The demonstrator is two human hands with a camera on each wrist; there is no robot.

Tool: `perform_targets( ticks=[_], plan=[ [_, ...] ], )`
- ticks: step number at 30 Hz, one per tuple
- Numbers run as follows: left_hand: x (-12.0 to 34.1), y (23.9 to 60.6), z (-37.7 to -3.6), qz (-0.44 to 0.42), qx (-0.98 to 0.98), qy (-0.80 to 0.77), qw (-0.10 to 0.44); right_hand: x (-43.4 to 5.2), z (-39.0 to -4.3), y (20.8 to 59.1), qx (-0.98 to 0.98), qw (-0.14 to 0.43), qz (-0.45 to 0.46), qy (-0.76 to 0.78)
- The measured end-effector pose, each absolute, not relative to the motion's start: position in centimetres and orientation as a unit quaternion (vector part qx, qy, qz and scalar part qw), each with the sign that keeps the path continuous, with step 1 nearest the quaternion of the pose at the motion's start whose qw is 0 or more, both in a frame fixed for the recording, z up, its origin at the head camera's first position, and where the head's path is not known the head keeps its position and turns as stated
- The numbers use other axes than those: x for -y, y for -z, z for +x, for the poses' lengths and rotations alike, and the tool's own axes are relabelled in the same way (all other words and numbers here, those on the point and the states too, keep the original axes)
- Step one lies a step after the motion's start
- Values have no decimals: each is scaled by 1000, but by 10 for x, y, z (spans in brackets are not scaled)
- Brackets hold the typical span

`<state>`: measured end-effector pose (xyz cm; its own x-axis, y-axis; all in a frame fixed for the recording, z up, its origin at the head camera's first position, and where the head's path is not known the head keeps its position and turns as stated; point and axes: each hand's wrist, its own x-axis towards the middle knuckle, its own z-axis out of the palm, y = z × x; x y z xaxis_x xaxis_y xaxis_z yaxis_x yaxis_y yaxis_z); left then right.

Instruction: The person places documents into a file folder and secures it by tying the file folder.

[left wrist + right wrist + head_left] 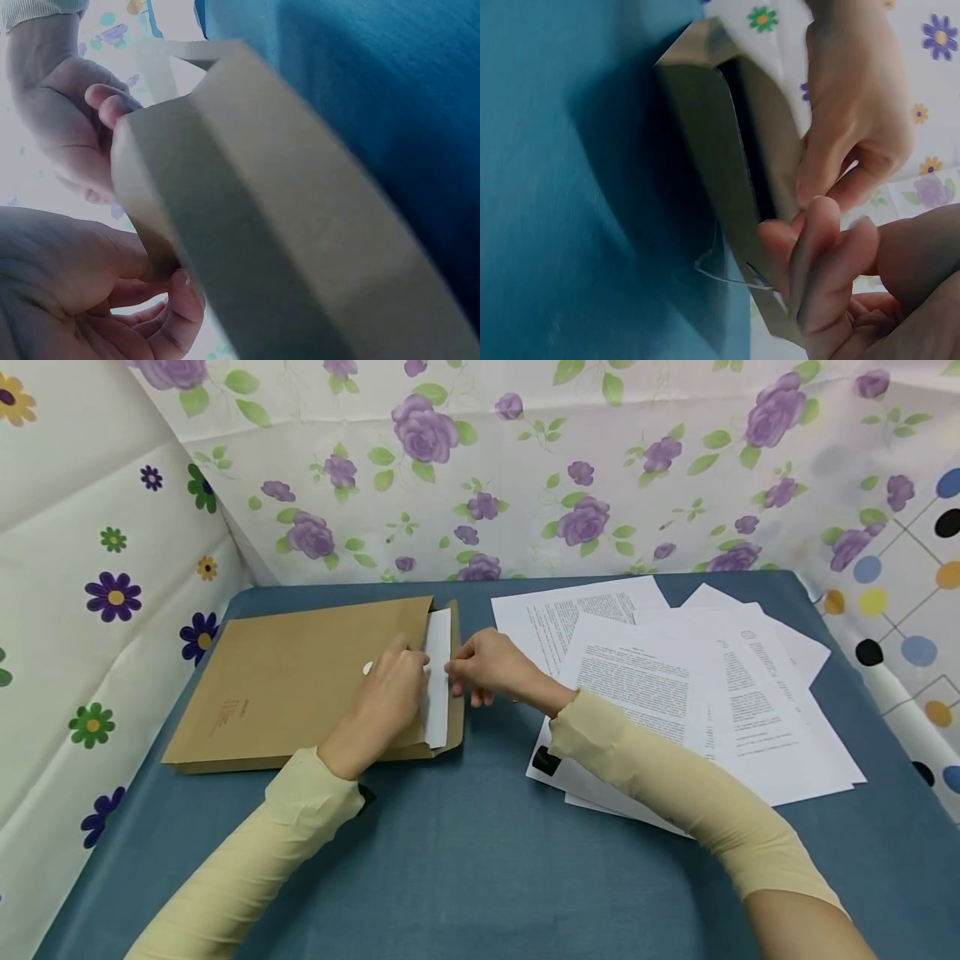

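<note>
A brown paper envelope (300, 668) lies on the table at the left, with a strip of white paper (438, 693) showing in its mouth on the right side. My left hand (386, 693) pinches the edge of the mouth between thumb and fingers, beside a small white button (367, 667). At the envelope's flap (455, 731), my right hand (491, 662) has its fingers curled around the edge. A thin white string (735, 283) loops out beside those fingers in the right wrist view. Both hands are close together there, facing each other across the opening.
Several loose printed sheets (637, 685) lie fanned and overlapping on the right of the blue-covered table (480, 860), partly beneath the right forearm. A black patch (545, 761) marks one sheet's corner. Flowered cloth (525, 468) hangs behind the table.
</note>
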<state>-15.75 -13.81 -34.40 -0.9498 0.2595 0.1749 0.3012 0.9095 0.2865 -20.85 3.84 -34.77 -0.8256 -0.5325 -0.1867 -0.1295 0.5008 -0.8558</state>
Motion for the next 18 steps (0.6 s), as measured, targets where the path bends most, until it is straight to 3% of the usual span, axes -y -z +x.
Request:
perform_targets(
  ticks=[9,18],
  plan=[
    [133,343,-156,-152,974,154,69,-29,-213,352,-842,265,-192,429],
    [133,343,-155,-155,973,156,70,-19,-216,359,-837,260,-188,443]
  ],
)
